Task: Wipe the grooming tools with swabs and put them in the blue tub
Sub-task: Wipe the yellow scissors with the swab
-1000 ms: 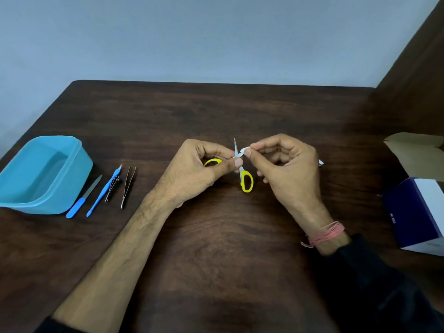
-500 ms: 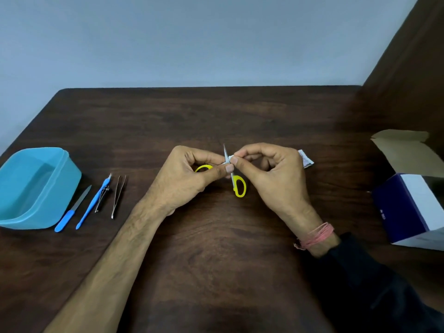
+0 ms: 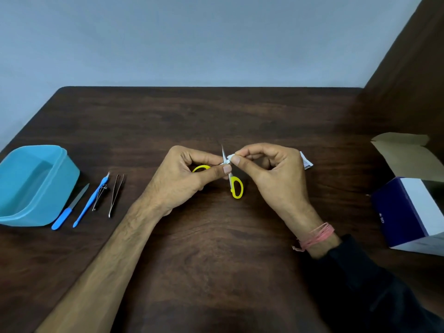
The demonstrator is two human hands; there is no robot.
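Small scissors with yellow handles (image 3: 236,187) are held over the middle of the table, blade tip pointing away from me. My left hand (image 3: 185,179) grips them near the pivot, one yellow loop showing under its fingers. My right hand (image 3: 269,174) pinches a small white swab (image 3: 230,156) against the blade. The blue tub (image 3: 36,183) stands at the left edge, nothing visible inside. Beside it lie a blue-handled nail file (image 3: 69,207), a blue cuticle tool (image 3: 92,199), a nail clipper (image 3: 99,197) and metal tweezers (image 3: 116,194).
A torn white swab wrapper (image 3: 306,161) lies just behind my right hand. A dark blue and white box (image 3: 413,212) with its cardboard flap (image 3: 406,150) open stands at the right edge. A brown panel rises at the back right.
The right hand's swab has slid a little along the blade. The left hand keeps its grip. The view shifted slightly, so the tub sits a bit further right in frame.
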